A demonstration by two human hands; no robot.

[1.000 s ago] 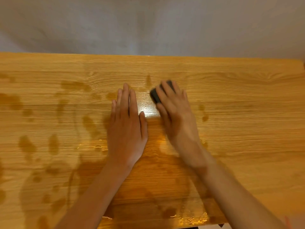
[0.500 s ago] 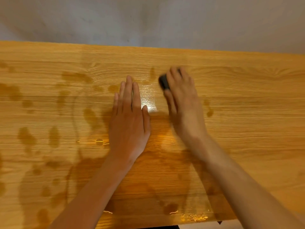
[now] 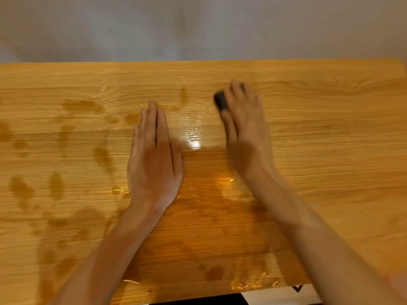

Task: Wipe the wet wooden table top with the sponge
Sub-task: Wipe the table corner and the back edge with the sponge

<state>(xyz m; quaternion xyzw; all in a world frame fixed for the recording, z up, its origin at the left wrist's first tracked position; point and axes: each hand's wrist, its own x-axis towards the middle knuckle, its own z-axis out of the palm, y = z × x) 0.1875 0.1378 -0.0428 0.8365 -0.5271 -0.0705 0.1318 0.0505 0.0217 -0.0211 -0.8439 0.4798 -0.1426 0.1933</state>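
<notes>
Pressing down on a small dark grey block-shaped sponge (image 3: 221,100), the right hand (image 3: 244,124) was seen at about one o'clock from the middle of the honey-coloured wood-grain table top (image 3: 330,139), not far from its far edge. The fingers (image 3: 236,90) were laid over the sponge and closed onto it, so that only its left end showed beyond them, with the thumb running along its near side; the sponge lay flat against the wood. The hand and sponge were blurred, and the exact hold under the palm could not be told. The left hand (image 3: 154,164) was laid flat on the table near its centre, palm down, fingers straight and pressed together, the thumb held close alongside, nothing being gripped by it. A glossy wet sheen (image 3: 193,133) was caught between the two hands, at twelve o'clock from the left thumb. Darker damp patches (image 3: 57,186) were scattered across the surface from eight to ten o'clock, and a broad darkened area was spread between the forearms toward six o'clock. A plain grey-white wall (image 3: 198,27) was seen beyond the far edge.
</notes>
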